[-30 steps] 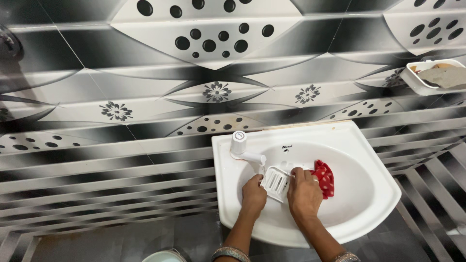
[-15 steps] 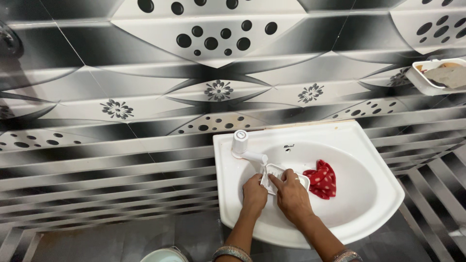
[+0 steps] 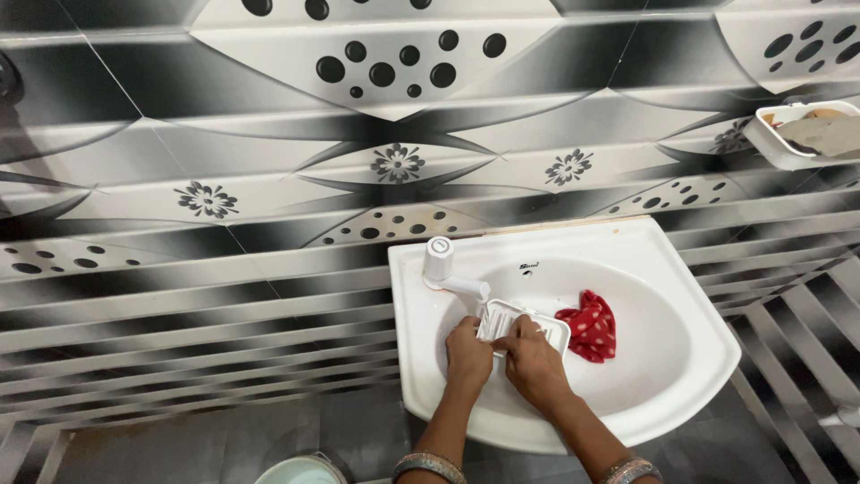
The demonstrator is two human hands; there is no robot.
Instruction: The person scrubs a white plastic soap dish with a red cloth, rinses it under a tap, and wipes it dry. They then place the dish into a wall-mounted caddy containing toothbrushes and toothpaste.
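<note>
At the far left of what I see is only black-and-white patterned wall tile, and low down the rim of a pale bucket (image 3: 300, 471) on the floor. Further right, at the washbasin's (image 3: 690, 309) back-left corner, the white tap (image 3: 441, 264) points its spout down into the bowl. Just under that spout my left hand (image 3: 468, 351) has its fingers clamped on the left end of the white slotted soap dish (image 3: 524, 324), which sits tilted over the bowl, near its left side. My right hand (image 3: 535, 360) grips the dish beside it, fingers curled over the near edge and pressing on the slotted face. I judge I am in the middle of rinsing or rubbing the dish clean under the tap; the next move calls for a firm hold while turning it. Just right of the dish, a red white-dotted cloth (image 3: 591, 327) lies crumpled in the bowl, touching neither hand. On the wall at the far right a second white tray (image 3: 793, 134) holds scraps.
</note>
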